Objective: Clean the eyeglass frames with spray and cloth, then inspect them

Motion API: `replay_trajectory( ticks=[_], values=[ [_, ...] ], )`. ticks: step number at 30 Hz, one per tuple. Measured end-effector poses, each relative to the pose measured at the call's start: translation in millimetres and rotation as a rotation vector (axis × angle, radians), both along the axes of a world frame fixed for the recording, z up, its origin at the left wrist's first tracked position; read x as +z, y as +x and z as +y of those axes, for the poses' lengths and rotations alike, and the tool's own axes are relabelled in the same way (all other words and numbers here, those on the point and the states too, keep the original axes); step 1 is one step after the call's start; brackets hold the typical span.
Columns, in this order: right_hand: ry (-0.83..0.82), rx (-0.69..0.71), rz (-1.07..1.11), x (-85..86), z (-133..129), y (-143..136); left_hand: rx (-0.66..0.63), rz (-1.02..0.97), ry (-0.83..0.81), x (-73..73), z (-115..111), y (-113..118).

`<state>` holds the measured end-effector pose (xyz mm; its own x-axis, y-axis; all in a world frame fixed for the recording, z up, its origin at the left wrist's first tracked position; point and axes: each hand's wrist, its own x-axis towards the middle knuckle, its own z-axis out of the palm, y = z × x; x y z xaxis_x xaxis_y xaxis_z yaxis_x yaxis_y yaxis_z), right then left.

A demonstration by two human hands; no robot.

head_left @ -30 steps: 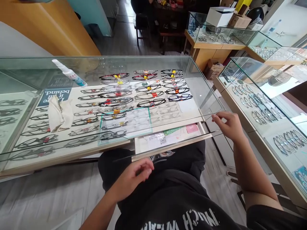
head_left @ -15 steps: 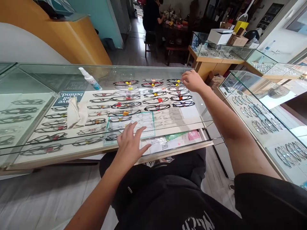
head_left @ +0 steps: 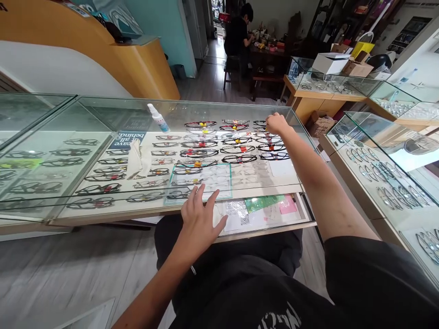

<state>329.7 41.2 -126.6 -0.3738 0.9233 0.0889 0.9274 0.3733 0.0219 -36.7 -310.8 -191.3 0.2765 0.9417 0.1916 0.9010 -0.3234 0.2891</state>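
Rows of eyeglasses (head_left: 239,159) lie on the glass-topped display counter (head_left: 254,183). My right hand (head_left: 277,124) is at the far right of the rows, over a dark pair in the back row; its fingers are curled down, and what they hold, if anything, is hidden. My left hand (head_left: 202,214) rests at the near edge with its fingers spread and nothing in it. Near its fingertips is a teal-bordered sheet (head_left: 224,183). A white spray bottle (head_left: 158,119) and a cream cloth (head_left: 137,162) are on the left part of the counter.
Below the near edge, an open drawer (head_left: 302,208) holds papers and a pink slip (head_left: 287,204). More glass cases (head_left: 377,178) stand to the right. A seated person (head_left: 236,39) is at a cluttered table in the back.
The view has shifted, so the counter appears further right and lower. My right hand's fingers have curled further down at the back row. My left hand stays spread at the near edge.
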Motion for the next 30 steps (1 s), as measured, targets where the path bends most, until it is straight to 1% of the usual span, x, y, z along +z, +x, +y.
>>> replay_trajectory(
  ticks=[2, 4, 6, 7, 9, 10, 11, 13, 14, 15, 16, 17, 18, 20, 23, 25, 27, 28, 30],
  values=[
    [-0.019, -0.077, -0.004, 5.7, -3.4, -1.2, 0.030, 0.003, -0.003, -0.4, -1.6, 0.0],
    [-0.025, -0.127, -0.005, 17.5, -12.5, -0.9, 0.054, 0.002, -0.025, -1.9, -2.3, -0.7],
    [0.000, -0.101, 0.026, 36.6, -32.0, 0.6, 0.063, -0.002, -0.048, -4.5, -2.3, -1.8],
    [0.024, -0.053, 0.076, 48.9, -47.1, 1.0, 0.064, -0.004, -0.055, -6.0, -2.2, -2.2],
    [0.045, 0.095, 0.196, 77.3, -88.4, -0.6, 0.068, -0.008, -0.059, -9.0, -2.2, -2.7],
    [0.004, 0.169, 0.244, 92.2, -113.8, -3.2, 0.070, -0.010, -0.057, -10.3, -2.4, -2.7],
    [-0.079, 0.228, 0.283, 106.2, -140.9, -7.0, 0.074, -0.013, -0.052, -11.3, -2.8, -2.5],
    [-0.334, 0.324, 0.324, 127.5, -195.4, -17.5, 0.086, -0.016, -0.044, -12.4, -4.4, -1.7],
    [-0.474, 0.362, 0.325, 132.7, -220.2, -23.5, 0.095, -0.018, -0.042, -12.5, -5.5, -1.3],
    [-0.603, 0.386, 0.320, 133.5, -242.0, -29.3, 0.104, -0.018, -0.043, -12.2, -6.8, -0.9],
    [-0.718, 0.402, 0.300, 129.5, -260.4, -34.6, 0.112, -0.016, -0.046, -11.7, -8.2, -0.5],
    [-0.812, 0.403, 0.260, 120.8, -275.1, -39.0, 0.117, -0.012, -0.049, -10.9, -9.7, -0.3],
    [-0.879, 0.383, 0.212, 107.8, -286.4, -42.2, 0.119, -0.006, -0.050, -9.9, -11.2, -0.1],
    [-0.965, 0.306, 0.113, 71.8, -300.3, -44.9, 0.115, 0.004, -0.047, -7.6, -13.9, 0.2],
    [-0.980, 0.150, -0.014, 6.0, -305.8, -42.3, 0.117, -0.004, -0.042, -4.3, -16.8, 0.6],
    [-0.849, 0.006, -0.055, -36.3, -300.1, -38.4, 0.124, -0.016, -0.043, -2.8, -18.2, 1.1],
    [-0.672, -0.116, -0.088, -72.1, -285.6, -33.1, 0.132, -0.021, -0.031, -1.9, -19.5, 1.7],
    [-0.565, -0.139, -0.101, -87.0, -274.9, -29.5, 0.137, -0.020, -0.023, -1.6, -20.1, 1.9],
    [-0.373, -0.181, -0.097, -111.1, -247.4, -20.5, 0.150, -0.015, -0.010, -1.2, -21.3, 2.2]
  ],
)
